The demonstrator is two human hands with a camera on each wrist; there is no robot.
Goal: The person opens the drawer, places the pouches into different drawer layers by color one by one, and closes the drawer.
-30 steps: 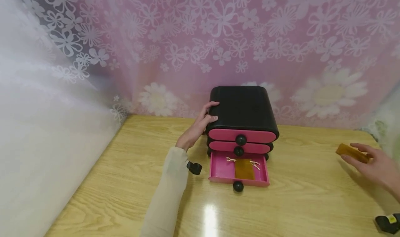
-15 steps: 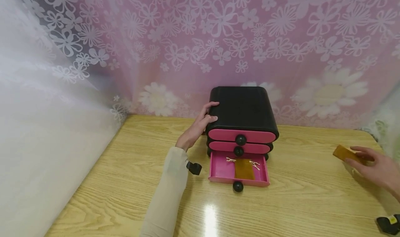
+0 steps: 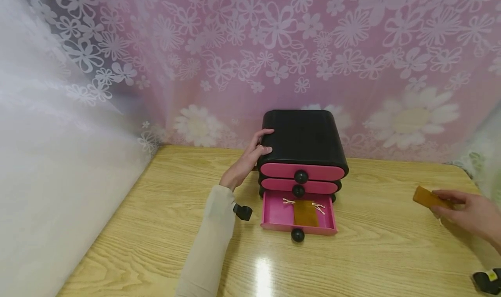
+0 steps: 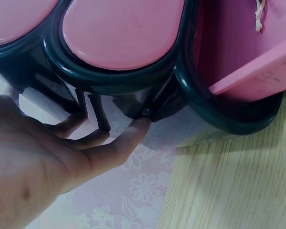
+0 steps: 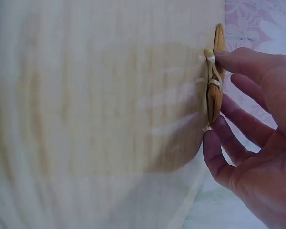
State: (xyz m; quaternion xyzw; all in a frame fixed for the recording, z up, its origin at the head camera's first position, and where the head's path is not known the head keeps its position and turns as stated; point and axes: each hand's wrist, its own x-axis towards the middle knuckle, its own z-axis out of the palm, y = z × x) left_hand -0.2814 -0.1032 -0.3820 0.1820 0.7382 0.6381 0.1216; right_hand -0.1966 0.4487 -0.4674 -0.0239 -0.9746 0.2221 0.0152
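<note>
A small black drawer cabinet (image 3: 303,136) with pink drawer fronts stands on the table, its bottom drawer (image 3: 277,212) pulled out. My left hand (image 3: 244,164) grips the cabinet's left side, two fingertips over the top edge. In the left wrist view, other fingers press into the side's grooves. A flat mustard-brown drawstring pouch (image 3: 306,213) lies in the drawer, cream cord ends knotted at both sides. Off to the right, my right hand (image 3: 469,210) pinches a second mustard-brown drawstring pouch (image 5: 218,78), seen edge-on in the right wrist view with cream cord along it.
Two upper drawers with round black knobs (image 3: 301,176) are closed. A pink floral curtain (image 3: 235,71) hangs behind the wood-grain table (image 3: 156,227), and a whitish sheet (image 3: 58,158) borders it on the left. Both wrists wear black cameras (image 3: 243,211).
My right hand has moved slightly left and down in the head view, carrying the pouch. The left hand and the open drawer stay as they were.
</note>
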